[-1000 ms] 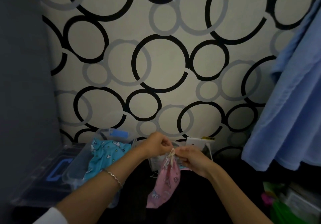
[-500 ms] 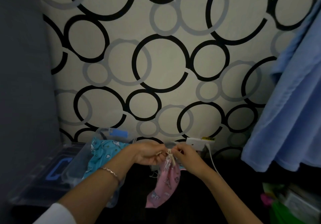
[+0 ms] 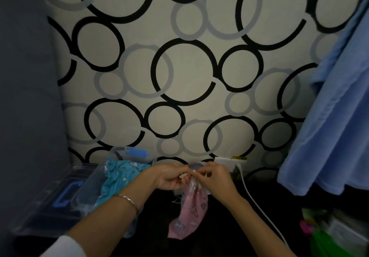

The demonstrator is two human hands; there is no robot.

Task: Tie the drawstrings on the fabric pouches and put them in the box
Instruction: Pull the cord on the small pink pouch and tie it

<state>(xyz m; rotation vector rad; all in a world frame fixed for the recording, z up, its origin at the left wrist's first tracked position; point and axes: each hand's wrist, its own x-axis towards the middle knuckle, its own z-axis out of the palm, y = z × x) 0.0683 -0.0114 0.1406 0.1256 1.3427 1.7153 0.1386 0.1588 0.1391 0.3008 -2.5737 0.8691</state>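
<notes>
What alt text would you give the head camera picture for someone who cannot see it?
A person's left hand and right hand pinch the white drawstring at the gathered top of a pink pouch that hangs below them. At left, a clear plastic box holds a teal pouch; wallpaper with black and grey circles fills the background.

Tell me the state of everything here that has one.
pink pouch, hanging from both hands, mouth gathered
drawstring, pinched by left hand and right hand
box, open
teal pouch, lying in box
lid, off, flat beside box
</notes>
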